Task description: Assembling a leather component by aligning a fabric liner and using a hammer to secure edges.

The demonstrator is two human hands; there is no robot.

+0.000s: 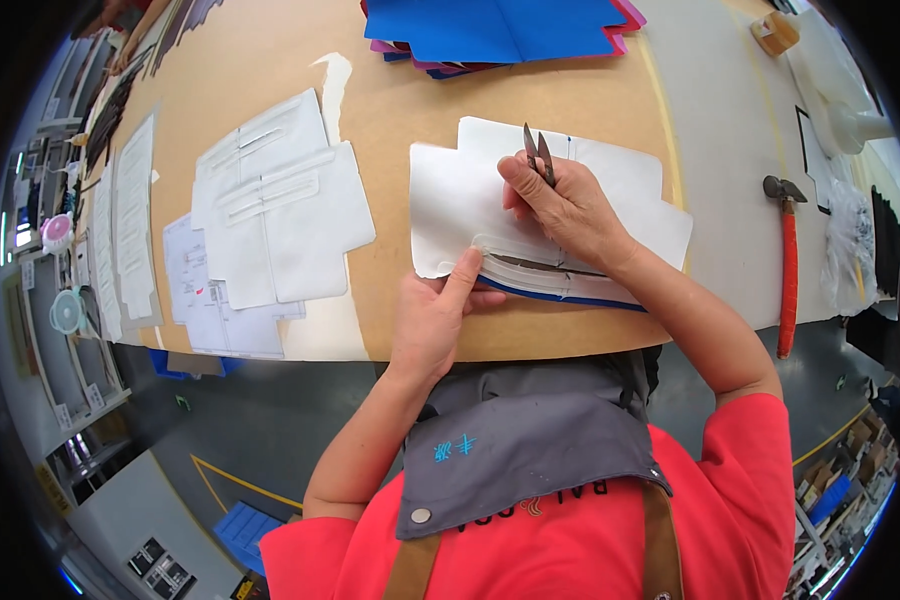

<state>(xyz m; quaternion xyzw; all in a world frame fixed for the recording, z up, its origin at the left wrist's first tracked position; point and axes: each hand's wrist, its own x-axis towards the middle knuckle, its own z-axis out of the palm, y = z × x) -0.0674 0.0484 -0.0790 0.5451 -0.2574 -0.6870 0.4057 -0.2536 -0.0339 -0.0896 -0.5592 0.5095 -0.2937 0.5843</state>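
My right hand (582, 212) is closed around a pair of small scissors (538, 152), their dark blades slightly parted and pointing away from me. It rests over a white cut-out panel (445, 195) with stepped corners. At the panel's near edge, my left hand (432, 315) is closed on the rim, thumb on top and fingers beneath. That near edge is bowed, with a long slot in a stitched or ridged frame beside the thumb. A blue layer (560, 297) shows under the edge. The right forearm covers part of the panel.
Left of the work lie stacked white panels (300, 230) over printed sheets (185, 265). Blue pieces (500, 30) on pink ones sit at the far side. A red-handled hammer (788, 270) lies at the right, near a clear plastic bag (850, 250). Another person's hand (125, 55) shows at far left.
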